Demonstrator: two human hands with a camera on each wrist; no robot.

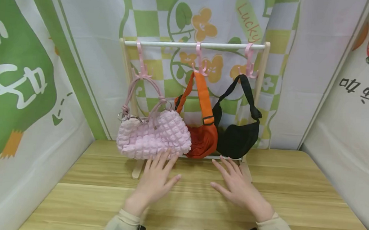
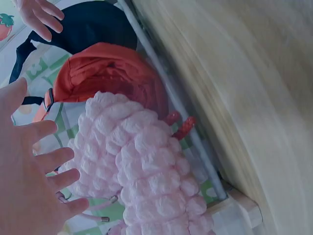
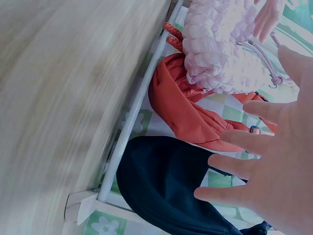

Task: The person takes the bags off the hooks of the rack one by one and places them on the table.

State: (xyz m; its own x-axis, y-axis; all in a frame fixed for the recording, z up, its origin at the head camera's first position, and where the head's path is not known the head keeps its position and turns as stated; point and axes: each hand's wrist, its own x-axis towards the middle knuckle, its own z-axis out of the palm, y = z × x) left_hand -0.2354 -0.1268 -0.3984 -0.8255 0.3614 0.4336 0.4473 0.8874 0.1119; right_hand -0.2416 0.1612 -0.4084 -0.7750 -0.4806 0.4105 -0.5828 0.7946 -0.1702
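Note:
Three bags hang from pink hooks (image 1: 198, 58) on a small rack. Leftmost is a puffy pink handbag (image 1: 151, 136) with corded handles. An orange-red shoulder bag (image 1: 202, 140) with an orange strap hangs in the middle, partly behind the pink one. On the right is a black shoulder bag (image 1: 238, 139). My left hand (image 1: 156, 179), fingers spread and straight, reaches toward the bottom of the pink handbag and overlaps it in the head view. My right hand (image 1: 238, 188), also spread, is nearest to the black bag's lower edge. Neither hand grips anything.
The rack has a white top bar (image 1: 173, 45), wooden side posts (image 1: 262, 68) and a low white rod (image 2: 171, 93) near the tabletop. It stands at the back of a wooden table (image 1: 189, 213). Printed curtains (image 1: 87, 24) enclose the back and sides.

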